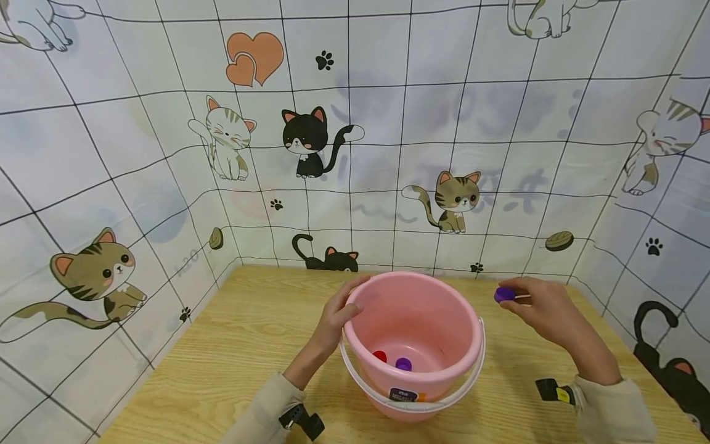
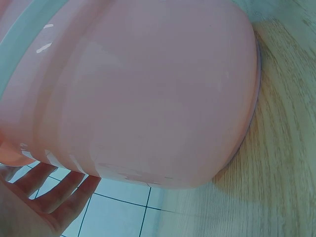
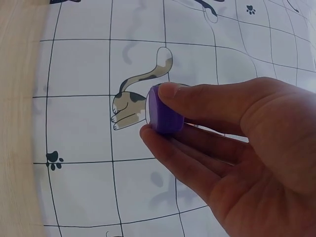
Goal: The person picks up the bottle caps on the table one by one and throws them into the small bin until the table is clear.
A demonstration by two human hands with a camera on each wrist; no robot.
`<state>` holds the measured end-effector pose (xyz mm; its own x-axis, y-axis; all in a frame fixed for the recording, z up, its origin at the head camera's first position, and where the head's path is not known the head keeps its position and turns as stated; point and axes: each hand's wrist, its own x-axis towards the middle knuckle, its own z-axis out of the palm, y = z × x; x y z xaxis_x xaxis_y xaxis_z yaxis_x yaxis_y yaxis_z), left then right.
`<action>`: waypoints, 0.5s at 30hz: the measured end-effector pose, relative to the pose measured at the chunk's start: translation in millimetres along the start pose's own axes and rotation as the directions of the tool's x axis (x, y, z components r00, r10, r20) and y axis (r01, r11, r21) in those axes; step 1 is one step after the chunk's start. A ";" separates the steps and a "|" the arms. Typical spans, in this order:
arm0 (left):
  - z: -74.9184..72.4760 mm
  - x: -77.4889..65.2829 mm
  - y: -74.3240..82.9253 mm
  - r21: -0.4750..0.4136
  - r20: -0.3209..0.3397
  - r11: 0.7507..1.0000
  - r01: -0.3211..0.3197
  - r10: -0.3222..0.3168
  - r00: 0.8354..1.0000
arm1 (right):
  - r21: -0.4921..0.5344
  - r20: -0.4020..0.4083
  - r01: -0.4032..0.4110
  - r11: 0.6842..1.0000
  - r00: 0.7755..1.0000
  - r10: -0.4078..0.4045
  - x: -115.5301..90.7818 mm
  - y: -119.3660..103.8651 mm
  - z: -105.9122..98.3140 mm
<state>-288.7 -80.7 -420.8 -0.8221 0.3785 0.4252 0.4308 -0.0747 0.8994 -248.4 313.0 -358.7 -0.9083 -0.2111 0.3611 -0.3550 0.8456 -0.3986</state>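
A pink bucket (image 1: 410, 308) with a white handle (image 1: 413, 407) stands upright on the wooden table. My left hand (image 1: 336, 314) grips its left rim, thumb over the edge and fingers against the outer wall. In the left wrist view those fingers (image 2: 54, 192) touch the bucket's side. To the right of the bucket, my right hand (image 1: 546, 311) pinches a purple bottle cap (image 3: 166, 113) between thumb and fingers, raised above the table. Inside the bucket lie a red cap (image 1: 379, 356) and another purple cap (image 1: 403, 364), both partly hidden by the near rim.
The light wooden tabletop (image 1: 249, 345) extends around the bucket. Behind it and on both sides rises a white gridded wall covering (image 1: 377, 111) printed with cats. A black strap device sits on each wrist.
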 end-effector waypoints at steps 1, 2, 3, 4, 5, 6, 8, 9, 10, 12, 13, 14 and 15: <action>0.0 0.0 -0.1 -0.001 0.000 1.000 0.000 0.000 1.000 | 0.001 -0.003 0.002 1.000 1.000 -0.002 -0.1 -0.3 -0.1; -0.1 -0.1 -0.2 -0.001 0.000 1.000 0.001 -0.001 1.000 | 0.000 -0.005 0.005 1.000 1.000 -0.005 -0.2 -0.7 -0.3; -0.1 -0.2 -0.3 -0.001 0.000 1.000 0.002 -0.002 1.000 | 0.000 -0.008 0.007 1.000 1.000 -0.007 -0.4 -1.1 -0.6; -0.1 -0.2 -0.3 -0.001 -0.001 1.000 0.003 -0.003 1.000 | 0.000 -0.010 0.009 1.000 1.000 -0.009 -0.5 -1.6 -1.0; -0.1 -0.2 -0.4 0.000 -0.002 1.000 0.005 -0.005 1.000 | 0.001 -0.011 0.012 1.000 1.000 -0.012 -0.7 -2.2 -1.4; -0.2 -0.3 -0.4 -0.001 -0.002 1.000 0.006 -0.006 1.000 | 0.001 -0.012 0.013 1.000 1.000 -0.013 -0.9 -2.9 -1.8; -0.3 -0.5 -0.4 0.000 -0.003 1.000 0.008 -0.008 1.000 | -0.002 -0.016 0.017 1.000 1.000 -0.017 -1.1 -4.3 -2.5; -0.4 -0.5 -0.4 0.002 -0.002 1.000 0.007 -0.007 1.000 | -0.005 -0.017 0.019 1.000 1.000 -0.019 -1.2 -5.1 -2.9; -0.5 -0.5 -0.4 0.002 -0.001 1.000 0.005 -0.005 1.000 | -0.008 -0.019 0.021 1.000 1.000 -0.022 -1.3 -5.9 -3.3; -0.7 -0.5 -0.5 0.001 0.003 1.000 0.003 -0.003 1.000 | -0.016 -0.023 0.026 1.000 0.999 -0.026 -1.4 -7.6 -4.1; -0.8 -0.4 -0.7 0.001 0.004 1.000 0.001 -0.001 1.000 | -0.020 -0.024 0.028 0.999 0.999 -0.029 -1.4 -8.4 -4.6; -0.8 -0.4 -0.7 0.001 0.005 1.000 0.001 -0.001 1.000 | -0.023 -0.026 0.032 0.999 0.999 -0.032 -1.5 -9.1 -4.9; -0.8 -0.3 -0.8 0.002 0.007 1.000 0.000 0.000 1.000 | -0.025 -0.028 0.035 0.999 0.999 -0.035 -1.7 -9.9 -5.1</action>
<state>-289.1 -81.4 -421.6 -0.8199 0.3846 0.4241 0.4312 -0.0725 0.8993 -242.2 307.4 -351.0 -0.8885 -0.2269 0.3988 -0.3807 0.8498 -0.3647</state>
